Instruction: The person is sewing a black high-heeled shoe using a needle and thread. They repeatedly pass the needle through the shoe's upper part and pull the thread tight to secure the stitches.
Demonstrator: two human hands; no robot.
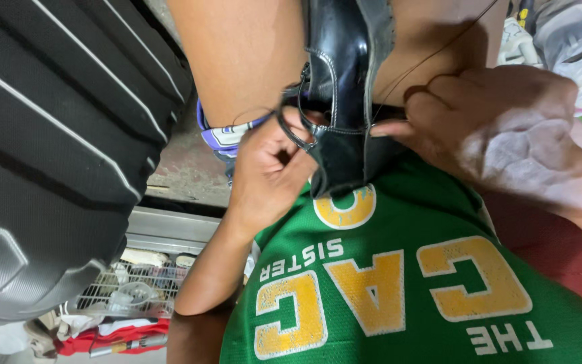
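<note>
Green jersey cloth with yellow and white lettering fills the lower middle of the view, worn by the person whose hands work just above it. Against the top edge of that jersey sits a black leather shoe, its glossy upper reaching up between the person's bare knees and its lower end overlapping the jersey's neckline. Left of the shoe, the left hand is curled into a tight fist, fingers narrow and closed around the shoe's edge and a dark loop of strap or cord there; the thumb presses at the shoe's rim. Right of the shoe, the right hand is closed too, thumb and forefinger pinched on a thin dark thread that runs from the shoe's side up and away to the right; pale dust marks the back of this hand. Whether a needle is held in that pinch cannot be told. Far left of the shoe stands a large black ribbed case with pale seams. Below and left of the shoe, past the left forearm, lies a wire basket of small odds and ends, with red cloth just under it. Behind the left hand, close to the shoe, a purple and white object shows partly.
</note>
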